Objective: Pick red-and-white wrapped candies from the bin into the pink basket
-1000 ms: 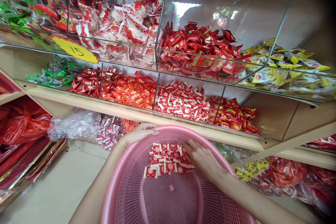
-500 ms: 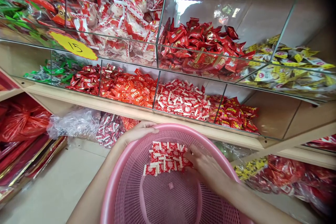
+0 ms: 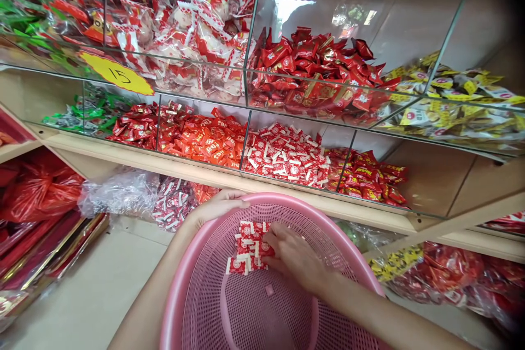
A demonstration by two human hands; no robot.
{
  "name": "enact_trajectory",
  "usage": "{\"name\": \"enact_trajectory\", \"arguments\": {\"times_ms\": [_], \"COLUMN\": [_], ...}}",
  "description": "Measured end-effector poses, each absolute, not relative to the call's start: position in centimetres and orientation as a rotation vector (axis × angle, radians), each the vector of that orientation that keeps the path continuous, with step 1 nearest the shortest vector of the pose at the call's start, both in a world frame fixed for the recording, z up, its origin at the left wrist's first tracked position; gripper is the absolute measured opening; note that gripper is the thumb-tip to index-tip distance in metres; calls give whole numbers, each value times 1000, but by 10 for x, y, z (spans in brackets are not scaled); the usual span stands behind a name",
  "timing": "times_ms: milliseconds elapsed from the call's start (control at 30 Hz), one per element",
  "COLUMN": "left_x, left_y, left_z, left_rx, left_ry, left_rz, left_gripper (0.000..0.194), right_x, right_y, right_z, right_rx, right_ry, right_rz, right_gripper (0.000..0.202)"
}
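A pink plastic basket [image 3: 197,262] with mesh walls takes up the lower middle of the view. My left hand [image 3: 221,206] grips its rim at the upper left, the fingers over the edge. Inside, several small red and white packets [image 3: 246,246] lie in rows against the far wall. My right hand [image 3: 289,251] is inside the basket over the right part of these packets, its fingers bent down and closed on some of them. Its palm side is hidden.
Glass bins of wrapped sweets [image 3: 287,156] stand beyond the basket on a wooden shelf [image 3: 143,163]. A yellow price tag [image 3: 118,74] hangs at the upper left. Red bags [image 3: 41,186] lie left, and more bagged sweets [image 3: 451,268] lie lower right.
My right hand has moved left over the packets, covering the right part of the rows. My left hand stays on the rim.
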State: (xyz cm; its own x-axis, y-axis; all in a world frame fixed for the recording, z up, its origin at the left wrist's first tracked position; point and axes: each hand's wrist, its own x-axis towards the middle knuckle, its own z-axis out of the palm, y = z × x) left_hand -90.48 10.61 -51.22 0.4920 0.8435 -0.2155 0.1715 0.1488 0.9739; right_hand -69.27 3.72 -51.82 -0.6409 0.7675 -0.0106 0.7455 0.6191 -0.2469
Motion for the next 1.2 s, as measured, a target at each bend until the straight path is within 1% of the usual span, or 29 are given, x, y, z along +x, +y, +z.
{"name": "enact_trajectory", "arguments": {"times_ms": [233, 433, 600, 767, 867, 1000, 1100, 1200], "left_x": [-903, -904, -905, -904, -905, -905, -905, -906], "left_y": [106, 106, 107, 107, 107, 108, 109, 108], "left_z": [-509, -509, -510, -512, -513, -514, -514, -512], "left_rx": [1380, 1342, 1340, 1349, 1349, 1375, 1412, 1420], "left_ry": [955, 905, 897, 900, 922, 907, 930, 973], "left_rz": [622, 619, 608, 630, 630, 639, 641, 625], "left_gripper": [29, 28, 27, 30, 31, 30, 31, 30], "right_x": [-720, -728, -722, -719, -717, -715, -710, -697], "right_y": [23, 24, 27, 27, 30, 49, 78, 115], "right_z": [-525, -534, -536, -532, -517, -477, -443, -421], "right_rx": [-1182, -1148, -1164, -1183, -1147, -1082, -1105, -1260], "right_ry": [-2822, -2874, -2851, -2858, -2824, -2687, -2559, -2423], "right_rz": [348, 203, 192, 153, 130, 85, -28, -200], "right_gripper": [23, 24, 22, 26, 23, 21, 22, 20]}}
